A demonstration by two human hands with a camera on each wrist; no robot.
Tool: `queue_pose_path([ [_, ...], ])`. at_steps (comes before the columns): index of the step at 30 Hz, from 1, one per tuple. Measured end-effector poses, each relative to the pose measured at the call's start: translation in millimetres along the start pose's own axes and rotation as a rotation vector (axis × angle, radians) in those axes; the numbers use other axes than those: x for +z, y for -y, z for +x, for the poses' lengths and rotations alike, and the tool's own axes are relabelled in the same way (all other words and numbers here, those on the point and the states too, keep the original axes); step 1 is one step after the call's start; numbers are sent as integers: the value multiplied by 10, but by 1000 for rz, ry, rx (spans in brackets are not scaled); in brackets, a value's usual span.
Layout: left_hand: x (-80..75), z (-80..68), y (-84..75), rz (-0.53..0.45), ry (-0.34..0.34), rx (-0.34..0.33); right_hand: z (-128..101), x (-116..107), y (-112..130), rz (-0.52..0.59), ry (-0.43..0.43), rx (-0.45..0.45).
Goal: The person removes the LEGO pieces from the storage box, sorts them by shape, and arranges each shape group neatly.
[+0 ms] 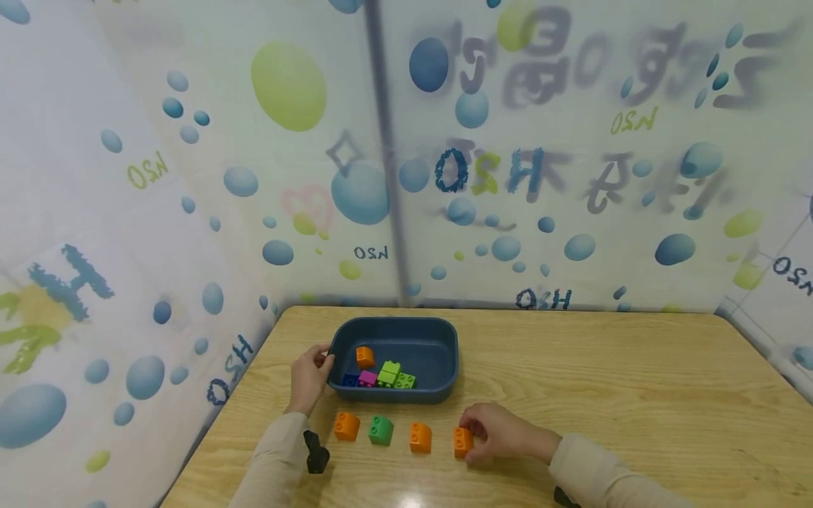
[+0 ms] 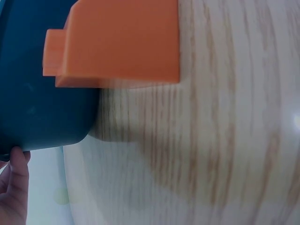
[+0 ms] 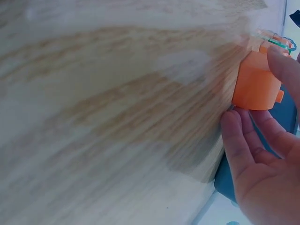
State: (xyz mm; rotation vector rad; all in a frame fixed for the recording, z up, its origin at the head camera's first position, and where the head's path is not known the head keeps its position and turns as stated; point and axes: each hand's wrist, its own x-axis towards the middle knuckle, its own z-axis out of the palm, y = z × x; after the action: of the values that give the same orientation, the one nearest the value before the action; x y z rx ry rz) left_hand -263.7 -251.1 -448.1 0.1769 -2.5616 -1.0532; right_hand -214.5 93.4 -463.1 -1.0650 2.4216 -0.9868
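My left hand point(image 1: 310, 379) grips the left rim of a dark blue plastic bin point(image 1: 438, 396), thumb over the edge. Beside the bin's front right corner, my right hand point(image 1: 502, 432) holds an orange toy brick point(image 1: 463, 442) between thumb and fingers, at the right end of a row on the table. To its left stand another orange brick point(image 1: 420, 438), a green brick point(image 1: 381, 430) and a further orange brick point(image 1: 346, 427). Inside the bin lie an orange brick point(image 1: 365, 357), light green bricks point(image 1: 389, 374), a magenta brick point(image 1: 368, 379) and a dark blue brick point(image 1: 350, 380).
The wooden table point(image 1: 603, 381) reaches back to a printed curtain wall point(image 1: 483, 268) with blue and green bubbles. Black wrist straps point(image 1: 315, 452) show near the sleeves. In the left wrist view an orange brick point(image 2: 122, 42) stands large in front of the bin.
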Motion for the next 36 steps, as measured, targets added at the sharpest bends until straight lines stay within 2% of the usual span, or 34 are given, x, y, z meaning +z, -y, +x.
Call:
queue_pose_path([
  [5,12,-12,23,6,-7,0,4,-70,20,29,27,37],
  [11,8,6,30,0,-5,11,48,-308,109,111,-8,0],
  [16,3,19,40,-1,-7,3,129,-462,199,125,-49,-40],
  [23,-8,25,40,-8,7,-23,320,-546,279,77,-101,-93],
  [36,26,32,40,-1,-23,13,849,-608,533,-31,-154,-128],
])
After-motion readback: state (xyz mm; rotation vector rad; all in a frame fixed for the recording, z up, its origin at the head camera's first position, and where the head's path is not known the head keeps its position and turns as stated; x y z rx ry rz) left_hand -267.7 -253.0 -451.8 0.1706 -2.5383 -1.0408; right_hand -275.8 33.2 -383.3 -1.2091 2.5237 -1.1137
